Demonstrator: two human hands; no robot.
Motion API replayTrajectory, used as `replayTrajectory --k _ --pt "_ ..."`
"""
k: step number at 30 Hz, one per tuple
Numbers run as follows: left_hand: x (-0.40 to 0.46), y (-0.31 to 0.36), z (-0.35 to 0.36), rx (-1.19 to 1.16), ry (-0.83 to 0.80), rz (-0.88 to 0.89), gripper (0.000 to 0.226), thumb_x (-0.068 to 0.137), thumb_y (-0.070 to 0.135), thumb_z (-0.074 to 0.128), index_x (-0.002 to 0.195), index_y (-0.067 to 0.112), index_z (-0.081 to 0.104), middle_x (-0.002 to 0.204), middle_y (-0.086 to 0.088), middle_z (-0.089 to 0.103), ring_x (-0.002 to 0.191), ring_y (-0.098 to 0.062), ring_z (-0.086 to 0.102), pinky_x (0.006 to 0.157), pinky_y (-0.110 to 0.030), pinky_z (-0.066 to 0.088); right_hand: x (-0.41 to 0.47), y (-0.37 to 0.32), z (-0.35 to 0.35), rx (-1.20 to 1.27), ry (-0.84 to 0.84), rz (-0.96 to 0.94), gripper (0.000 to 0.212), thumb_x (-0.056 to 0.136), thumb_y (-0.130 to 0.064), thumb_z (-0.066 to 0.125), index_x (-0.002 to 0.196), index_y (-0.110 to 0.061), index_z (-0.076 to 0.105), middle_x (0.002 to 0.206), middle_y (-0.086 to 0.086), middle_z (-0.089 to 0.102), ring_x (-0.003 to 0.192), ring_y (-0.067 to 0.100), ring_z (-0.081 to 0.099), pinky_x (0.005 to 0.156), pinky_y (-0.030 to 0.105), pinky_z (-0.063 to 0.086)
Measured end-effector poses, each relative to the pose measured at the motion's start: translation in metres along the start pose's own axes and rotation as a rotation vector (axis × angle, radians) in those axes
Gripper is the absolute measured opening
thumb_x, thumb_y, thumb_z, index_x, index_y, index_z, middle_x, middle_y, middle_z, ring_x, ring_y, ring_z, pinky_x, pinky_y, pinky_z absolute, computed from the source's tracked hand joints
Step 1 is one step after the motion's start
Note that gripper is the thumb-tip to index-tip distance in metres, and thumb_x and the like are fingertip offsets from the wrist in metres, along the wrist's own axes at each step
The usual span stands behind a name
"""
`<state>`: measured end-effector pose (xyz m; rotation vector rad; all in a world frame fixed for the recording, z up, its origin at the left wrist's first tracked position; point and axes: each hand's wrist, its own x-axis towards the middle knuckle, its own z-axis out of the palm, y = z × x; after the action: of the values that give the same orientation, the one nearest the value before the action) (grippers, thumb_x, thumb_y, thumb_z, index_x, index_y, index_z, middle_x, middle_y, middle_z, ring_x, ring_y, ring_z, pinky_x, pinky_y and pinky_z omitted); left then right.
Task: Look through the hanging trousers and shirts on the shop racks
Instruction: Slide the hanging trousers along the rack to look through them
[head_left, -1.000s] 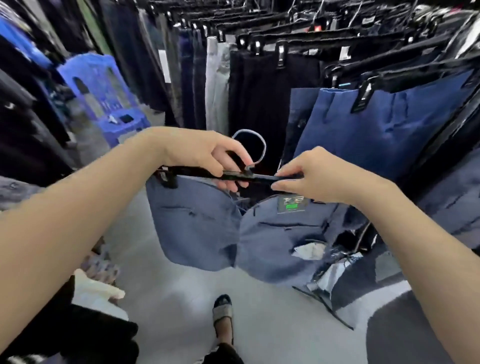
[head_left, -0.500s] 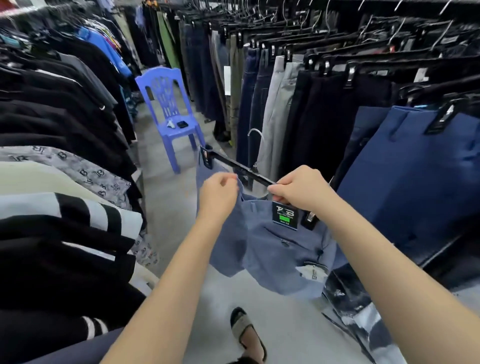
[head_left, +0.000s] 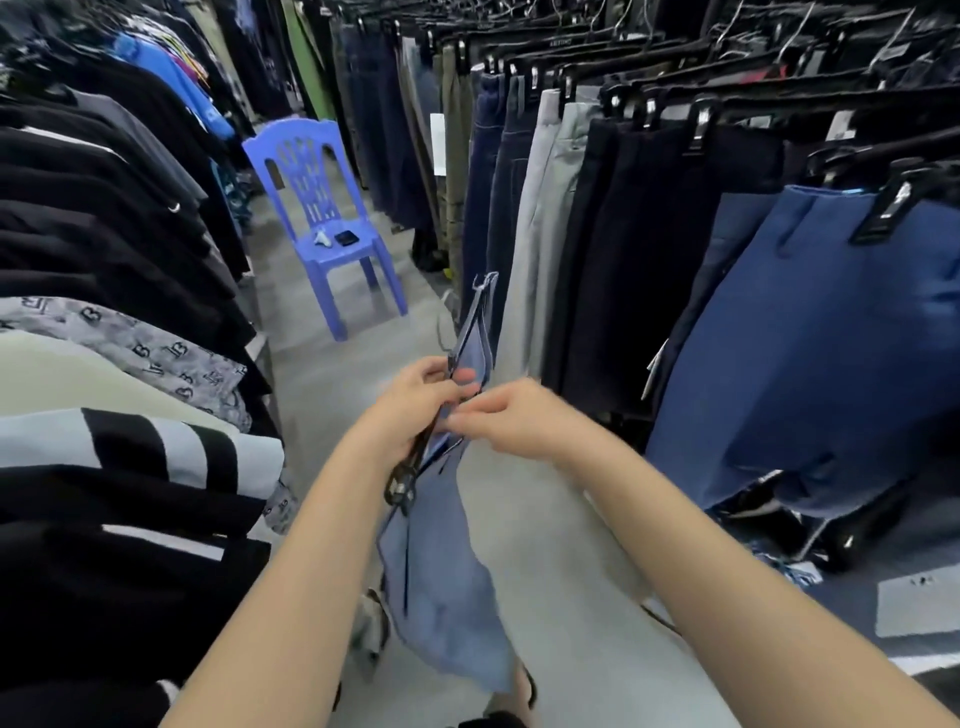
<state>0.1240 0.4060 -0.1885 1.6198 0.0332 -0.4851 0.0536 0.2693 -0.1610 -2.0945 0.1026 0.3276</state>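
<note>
Both hands, left hand (head_left: 415, 400) and right hand (head_left: 511, 421), pinch the black plastic clip hanger (head_left: 415, 457) of smooth grey-blue shorts (head_left: 441, 571), now turned edge-on rather than broadside.

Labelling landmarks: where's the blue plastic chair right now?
Head view, upper centre-left: the blue plastic chair stands in the aisle between the shirt rack on the left and the hanging trousers on the right.

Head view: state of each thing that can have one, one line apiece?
Grey-blue shorts: off the rack, clipped to a hanger, hanging edge-on.
Black clip hanger: tilted steeply, held by both hands.
Left hand: grips the hanger.
Right hand: pinches the waistband at the hanger.
Blue trousers: hanging on the right rack.
Blue plastic chair: upright, small items on seat.
</note>
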Motion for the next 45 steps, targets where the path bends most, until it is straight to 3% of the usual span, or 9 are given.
replayTrajectory --k 8,12,16,19,28,33,37,40,45 --pt "0.0 0.058 -0.043 0.715 -0.41 0.024 0.038 0.093 -0.006 0.045 0.123 0.013 0.058 0.117 0.001 0.07 0.11 -0.011 0.066 0.088 -0.032 0.054 0.002 0.004 -0.071 -0.251 0.393 -0.192 0.05 0.084 -0.013 0.07 0.131 -0.028 0.062 0.131 -0.005 0.063 0.117 0.01 0.057 0.093 0.019 0.043" --pt "-0.01 0.09 -0.041 0.959 -0.508 0.059 0.042 0.087 -0.011 0.042 0.105 0.016 0.069 0.103 0.007 0.074 0.107 -0.012 0.067 0.089 -0.03 0.055 0.001 -0.005 -0.075 -0.685 0.267 -0.271 0.081 0.077 -0.032 0.08 0.147 -0.031 0.041 0.155 -0.003 0.037 0.147 0.024 0.026 0.114 0.045 0.03" --pt "-0.022 0.104 -0.031 0.966 -0.559 0.139 0.044 0.086 -0.013 0.043 0.108 0.013 0.07 0.105 0.006 0.074 0.106 -0.013 0.067 0.098 -0.036 0.052 -0.014 -0.001 -0.069 -0.77 0.151 -0.195 0.01 0.087 -0.037 0.068 0.091 -0.03 0.061 0.089 -0.006 0.062 0.093 0.025 0.057 0.07 0.033 0.041" --pt "-0.025 0.105 -0.02 0.987 -0.631 0.181 0.046 0.085 -0.015 0.043 0.109 0.012 0.071 0.107 0.005 0.074 0.108 -0.015 0.066 0.104 -0.045 0.046 -0.024 0.007 -0.08 -0.736 0.193 -0.161 0.034 0.093 -0.03 0.06 0.062 -0.024 0.048 0.065 -0.002 0.051 0.063 0.022 0.049 0.053 0.028 0.033" --pt "-0.021 0.112 0.058 0.979 -0.804 0.257 0.049 0.083 -0.015 0.041 0.112 0.012 0.069 0.11 0.005 0.073 0.112 -0.012 0.064 0.105 -0.045 0.045 -0.076 0.035 -0.136 -0.717 0.312 -0.033 0.035 0.09 -0.028 0.064 0.058 -0.022 0.052 0.063 -0.002 0.054 0.065 0.02 0.05 0.053 0.031 0.039" --pt "-0.017 0.124 0.121 0.945 -0.929 0.314 0.046 0.082 -0.018 0.041 0.114 0.004 0.066 0.108 0.003 0.073 0.108 -0.01 0.066 0.085 -0.036 0.051 -0.105 0.055 -0.176 -0.7 0.464 0.101 0.005 0.086 -0.03 0.068 0.087 -0.033 0.071 0.091 -0.011 0.067 0.096 0.019 0.059 0.091 0.041 0.048" --pt "-0.011 0.132 0.179 0.887 -0.993 0.359 0.028 0.089 -0.009 0.046 0.111 -0.002 0.063 0.111 0.002 0.071 0.106 -0.013 0.068 0.075 -0.034 0.047 -0.12 0.073 -0.206 -0.681 0.819 0.29 0.048 0.082 -0.02 0.067 0.129 -0.029 0.06 0.126 -0.001 0.061 0.122 0.027 0.05 0.092 0.038 0.038" --pt "-0.006 0.137 0.23 0.818 -1.031 0.399 0.022 0.091 -0.002 0.056 0.111 0.002 0.065 0.112 0.002 0.072 0.105 -0.013 0.068 0.074 -0.026 0.049 -0.133 0.08 -0.218 -0.608 1.048 0.367 0.05 0.081 -0.01 0.065 0.129 -0.015 0.052 0.135 0.012 0.043 0.118 0.032 0.045 0.089 0.038 0.038" --pt "-0.004 0.14 0.311 0.571 -1.044 0.325 0.026 0.085 -0.004 0.065 0.11 0.003 0.069 0.111 -0.01 0.072 0.104 -0.017 0.068 0.071 -0.033 0.05 -0.141 0.081 -0.247 0.058 1.168 0.378 0.047 0.088 -0.021 0.063 0.128 -0.011 0.041 0.112 0.008 0.052 0.095 0.025 0.055 0.08 0.036 0.048"
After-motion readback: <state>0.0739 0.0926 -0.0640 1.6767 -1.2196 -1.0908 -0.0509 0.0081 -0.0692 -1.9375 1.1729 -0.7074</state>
